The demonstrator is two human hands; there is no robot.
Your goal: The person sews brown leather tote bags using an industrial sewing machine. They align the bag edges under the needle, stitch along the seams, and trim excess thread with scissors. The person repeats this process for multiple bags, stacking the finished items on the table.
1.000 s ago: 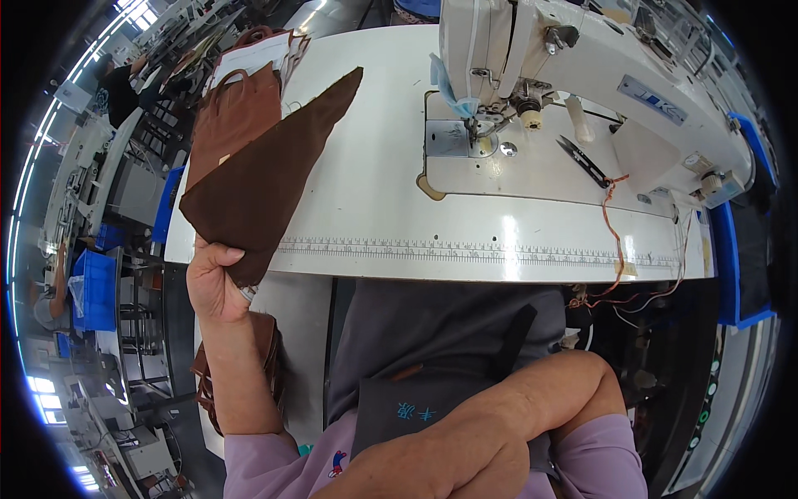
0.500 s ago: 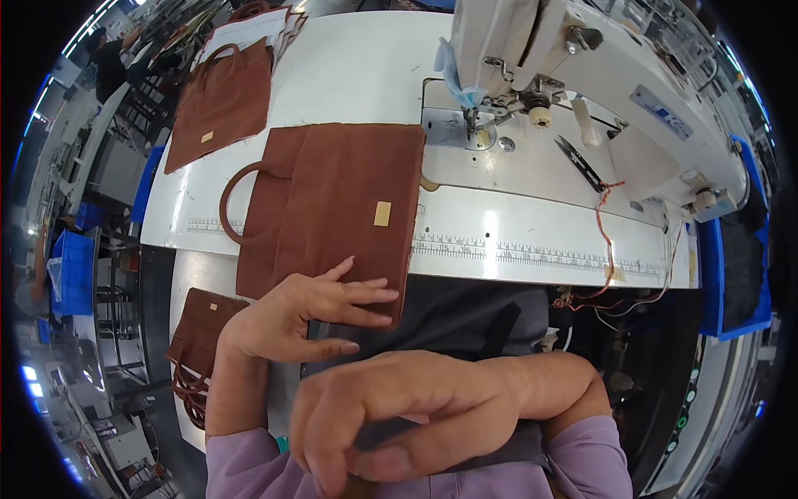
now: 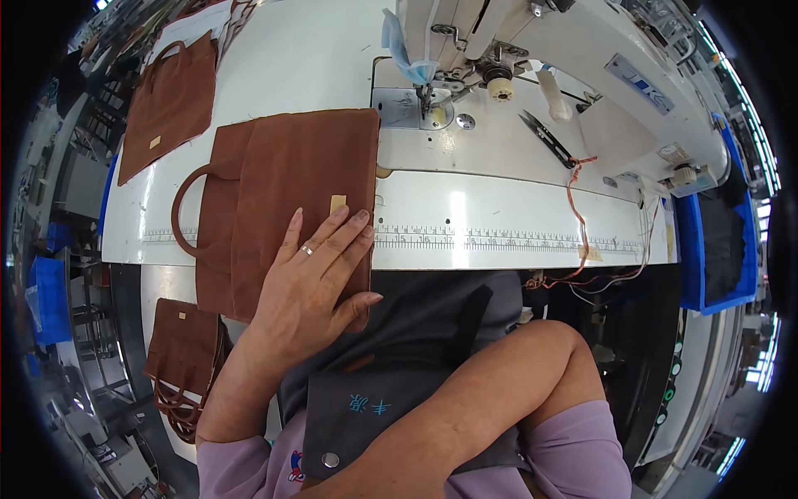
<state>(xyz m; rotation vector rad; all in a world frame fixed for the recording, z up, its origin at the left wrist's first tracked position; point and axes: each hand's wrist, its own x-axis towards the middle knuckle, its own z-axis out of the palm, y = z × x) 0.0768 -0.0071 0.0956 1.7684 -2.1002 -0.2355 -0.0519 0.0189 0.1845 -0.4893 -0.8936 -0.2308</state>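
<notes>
A brown bag panel (image 3: pixel 283 175) with a loop handle and a small tan label lies on the white sewing table, its near edge hanging over the front. My left hand (image 3: pixel 320 274), a ring on one finger, rests flat on it with fingers stretched, the fingertips just below the label. My right forearm (image 3: pixel 449 424) crosses low in front of my grey apron (image 3: pixel 374 399) towards the lower left. My right hand is beyond the lower edge of the picture. The sewing machine's needle area (image 3: pixel 426 108) stands just right of the panel's far corner.
Thread snips (image 3: pixel 549 140) lie on the machine bed, beside orange cord (image 3: pixel 573 200). Another brown panel (image 3: pixel 174 108) lies at the far left, and brown bag pieces (image 3: pixel 184 349) are stacked on a lower surface. A blue bin (image 3: pixel 723 249) holds dark material at right.
My left hand has moved up onto the panel and flattened near the label. My right hand has gone down out of view, leaving its forearm. The whole view has shifted slightly.
</notes>
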